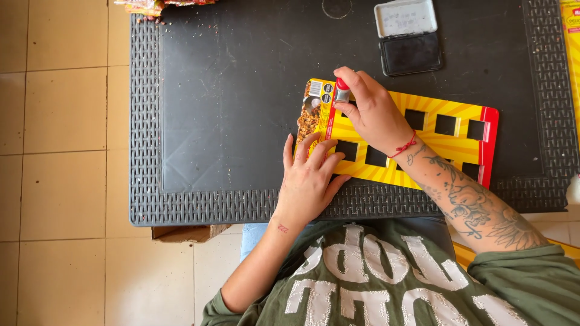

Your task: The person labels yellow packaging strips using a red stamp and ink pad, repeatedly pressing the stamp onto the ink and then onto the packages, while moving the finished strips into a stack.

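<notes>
A yellow and red cardboard display card (450,140) with several square cut-outs lies flat on a black plastic table (229,115). My right hand (374,111) is closed around a small stamp with a red top (342,89), pressing it down on the card's left end. My left hand (308,178) rests flat with fingers spread on the card's lower left corner, holding it down. An open ink pad (411,36) with a white lid sits farther back on the table.
The table has a woven-pattern rim (145,121). A tiled floor (60,151) lies to the left. Colourful packets (145,6) sit at the table's far left corner, and a yellow package edge (571,36) shows at the right.
</notes>
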